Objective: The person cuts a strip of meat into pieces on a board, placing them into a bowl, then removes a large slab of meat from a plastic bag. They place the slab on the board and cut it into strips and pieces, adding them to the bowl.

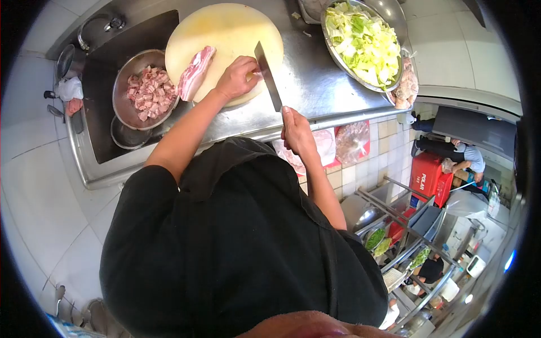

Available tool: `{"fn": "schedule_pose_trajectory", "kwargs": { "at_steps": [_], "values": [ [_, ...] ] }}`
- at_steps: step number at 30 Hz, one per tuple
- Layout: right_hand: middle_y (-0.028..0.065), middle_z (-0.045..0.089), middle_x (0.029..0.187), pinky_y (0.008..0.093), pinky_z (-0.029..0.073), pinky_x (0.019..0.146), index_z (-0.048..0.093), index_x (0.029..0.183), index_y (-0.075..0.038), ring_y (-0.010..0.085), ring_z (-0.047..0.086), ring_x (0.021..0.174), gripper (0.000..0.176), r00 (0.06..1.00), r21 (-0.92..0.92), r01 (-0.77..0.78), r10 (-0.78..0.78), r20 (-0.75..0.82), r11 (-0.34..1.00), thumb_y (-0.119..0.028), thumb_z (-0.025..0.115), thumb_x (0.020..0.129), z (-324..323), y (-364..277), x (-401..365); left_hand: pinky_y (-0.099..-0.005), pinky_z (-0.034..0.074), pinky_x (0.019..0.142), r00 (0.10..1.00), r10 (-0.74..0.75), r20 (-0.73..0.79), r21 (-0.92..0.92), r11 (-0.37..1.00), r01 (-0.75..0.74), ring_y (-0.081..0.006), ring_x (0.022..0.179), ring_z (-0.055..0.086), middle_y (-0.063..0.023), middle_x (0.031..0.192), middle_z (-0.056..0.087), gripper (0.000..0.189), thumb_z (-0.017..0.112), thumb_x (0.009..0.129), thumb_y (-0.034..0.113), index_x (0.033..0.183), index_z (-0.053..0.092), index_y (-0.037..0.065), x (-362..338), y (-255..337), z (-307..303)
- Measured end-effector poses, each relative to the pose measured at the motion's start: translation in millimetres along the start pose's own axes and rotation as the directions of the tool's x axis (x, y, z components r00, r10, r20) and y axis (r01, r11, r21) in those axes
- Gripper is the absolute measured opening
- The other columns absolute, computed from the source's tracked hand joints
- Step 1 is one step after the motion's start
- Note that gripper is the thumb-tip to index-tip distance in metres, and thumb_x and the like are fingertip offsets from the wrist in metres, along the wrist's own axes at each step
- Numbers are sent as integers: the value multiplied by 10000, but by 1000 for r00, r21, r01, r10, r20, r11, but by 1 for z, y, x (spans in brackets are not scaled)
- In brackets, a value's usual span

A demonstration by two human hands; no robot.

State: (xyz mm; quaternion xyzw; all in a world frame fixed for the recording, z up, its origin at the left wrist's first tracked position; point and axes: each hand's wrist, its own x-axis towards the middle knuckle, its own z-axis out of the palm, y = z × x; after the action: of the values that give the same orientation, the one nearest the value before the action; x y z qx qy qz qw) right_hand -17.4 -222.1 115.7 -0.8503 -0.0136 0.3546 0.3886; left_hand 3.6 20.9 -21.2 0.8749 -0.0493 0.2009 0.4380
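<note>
My left hand (239, 78) is closed on the round, pale cutting board (225, 25), its curled fingers over a small pale-pink piece of meat that they mostly hide. Right beside those fingertips stands the blade of a cleaver (267, 74). Its handle is gripped in my right hand (297, 132), over the counter's front edge. A slab of pork belly (196, 73) lies on the board, left of my left hand and apart from it. Further left, a metal bowl (119, 93) holds diced pork (150, 93).
The bowl stands in the sink (101, 141), below a faucet (114, 23). Chopped cabbage (363, 45) fills a large bowl on the right, with bagged meat (406, 87) beside it. Bags (352, 142) lie on the floor. A metal rack (406, 225) and a person (470, 158) are beyond.
</note>
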Motion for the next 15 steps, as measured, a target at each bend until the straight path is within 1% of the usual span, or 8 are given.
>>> {"fn": "schedule_pose_trajectory", "kwargs": {
  "at_steps": [2, 5, 8, 11, 13, 14, 15],
  "values": [
    [157, 609, 645, 411, 512, 636, 641, 1286, 31, 254, 624, 570, 571, 1000, -63, 23, -24, -9, 998, -459, 404, 1112, 0, -1, 2, -412, 523, 967, 999, 39, -6, 38, 999, -38, -325, 1086, 634, -132, 1094, 682, 222, 767, 809, 122, 1000, 707, 25, 1, -4, 2],
    [200, 632, 711, 429, 519, 702, 645, 1270, 37, 269, 634, 624, 569, 1000, -128, -14, 17, 20, 992, -452, 399, 1112, -12, -5, -7, -418, 521, 966, 999, 45, -24, 78, 996, -43, -334, 1080, 632, -131, 1088, 682, 231, 758, 789, 124, 993, 705, 29, 2, -5, 4],
    [272, 663, 805, 466, 521, 759, 651, 1253, 35, 355, 673, 718, 565, 992, -136, -103, 111, 52, 985, -445, 387, 1113, -19, -11, -21, -423, 524, 966, 1000, 16, -7, 56, 998, -16, -336, 1086, 635, -132, 1084, 687, 231, 751, 767, 109, 979, 703, 31, 2, -6, 7],
    [323, 666, 872, 505, 513, 800, 651, 1219, 38, 445, 681, 824, 554, 999, -190, 6, 0, 32, 982, -431, 375, 1115, -12, -6, 2, -438, 527, 962, 999, 27, -35, 14, 1000, -27, -336, 1088, 639, -132, 1083, 690, 240, 747, 752, 101, 979, 703, 37, 0, -11, 11],
    [150, 564, 677, 410, 463, 582, 625, 1165, 27, 266, 568, 567, 541, 991, -188, 133, -131, 23, 973, -453, 379, 1118, 2, -2, 39, -435, 517, 936, 997, 55, -49, 12, 998, -54, -330, 1059, 643, -127, 1077, 685, 229, 745, 738, 118, 949, 696, 47, -1, -15, 13],
    [107, 538, 629, 387, 450, 527, 619, 1146, 24, 222, 539, 502, 537, 987, -174, 163, -162, 23, 971, -457, 379, 1119, 7, -1, 49, -433, 512, 923, 996, 73, -56, 12, 997, -73, -328, 1045, 644, -124, 1074, 683, 223, 744, 731, 127, 934, 692, 52, -1, -16, 14],
    [64, 512, 580, 364, 437, 473, 612, 1128, 20, 178, 510, 437, 534, 981, -160, 193, -192, 23, 968, -460, 379, 1120, 11, 0, 58, -434, 513, 925, 995, 61, -76, 27, 998, -60, -330, 1042, 644, -125, 1065, 681, 223, 743, 727, 124, 931, 691, 49, -1, -16, 15]
  ]
}}
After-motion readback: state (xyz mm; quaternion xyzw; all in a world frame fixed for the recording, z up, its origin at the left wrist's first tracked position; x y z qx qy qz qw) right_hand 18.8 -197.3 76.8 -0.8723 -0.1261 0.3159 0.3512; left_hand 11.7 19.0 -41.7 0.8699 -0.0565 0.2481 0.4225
